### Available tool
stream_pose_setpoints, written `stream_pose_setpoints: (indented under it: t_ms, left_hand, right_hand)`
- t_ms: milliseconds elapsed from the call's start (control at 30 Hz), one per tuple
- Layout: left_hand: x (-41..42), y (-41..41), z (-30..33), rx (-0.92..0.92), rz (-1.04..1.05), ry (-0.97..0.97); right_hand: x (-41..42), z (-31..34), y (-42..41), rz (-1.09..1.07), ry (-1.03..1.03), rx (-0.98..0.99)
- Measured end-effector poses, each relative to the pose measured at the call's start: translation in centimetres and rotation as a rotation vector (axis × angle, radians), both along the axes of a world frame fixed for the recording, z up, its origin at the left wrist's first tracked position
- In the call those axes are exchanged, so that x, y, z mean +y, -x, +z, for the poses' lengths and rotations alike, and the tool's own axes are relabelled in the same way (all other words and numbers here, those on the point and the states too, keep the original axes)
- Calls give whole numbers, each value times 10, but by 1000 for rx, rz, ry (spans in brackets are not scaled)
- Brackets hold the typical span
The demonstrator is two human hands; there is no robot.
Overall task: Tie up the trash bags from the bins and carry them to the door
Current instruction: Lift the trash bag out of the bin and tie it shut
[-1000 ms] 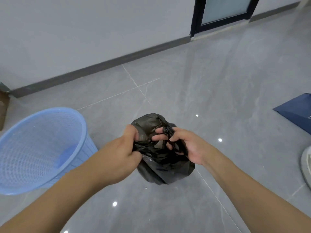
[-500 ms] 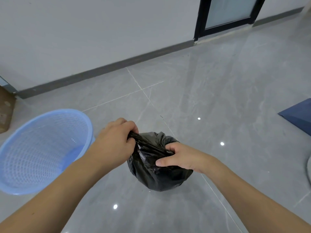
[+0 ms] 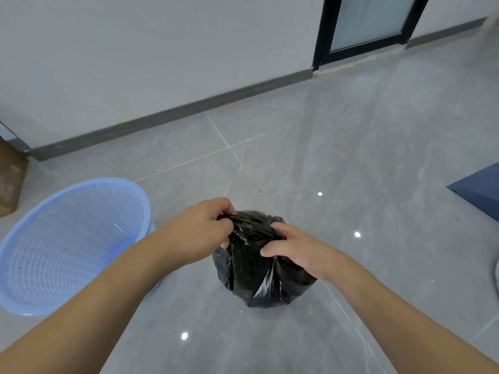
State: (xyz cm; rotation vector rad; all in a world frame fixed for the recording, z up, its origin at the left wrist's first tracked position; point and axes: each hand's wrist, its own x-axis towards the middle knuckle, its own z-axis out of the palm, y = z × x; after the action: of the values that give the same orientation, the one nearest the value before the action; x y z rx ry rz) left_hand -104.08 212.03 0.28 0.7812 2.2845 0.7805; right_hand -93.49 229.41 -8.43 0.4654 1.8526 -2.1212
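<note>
The black trash bag (image 3: 259, 273) sits bunched into a round bundle low in the middle of the view, over the grey tiled floor (image 3: 351, 157); whether it touches the tiles cannot be told. The left hand (image 3: 201, 233) grips the gathered plastic at the bag's ten o'clock, fingers curled tight round it. The right hand (image 3: 294, 249) clutches the bag's top at two o'clock, thumb pressed across the plastic. At nine o'clock from the bag stands a blue mesh bin (image 3: 73, 244). A dark-framed door (image 3: 370, 25) lies at one o'clock, well apart.
</note>
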Motion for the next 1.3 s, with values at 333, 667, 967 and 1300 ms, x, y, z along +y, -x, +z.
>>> stream_pose_setpoints:
  t_ms: [333,667,967,1300]
  left_hand:
    - [5,11,0,157,-6,28]
    - [1,12,-11,166,-90,-16]
    - [16,6,-28,-216,125,-284]
    - [25,-8,-59,-297,377,-464]
  right_hand:
    - [3,1,-1,52,-58,7]
    - [21,31,6,202,-425,-194]
    - [31,82,28,509,-619,-389]
    - [17,96,22,591,-729,-359]
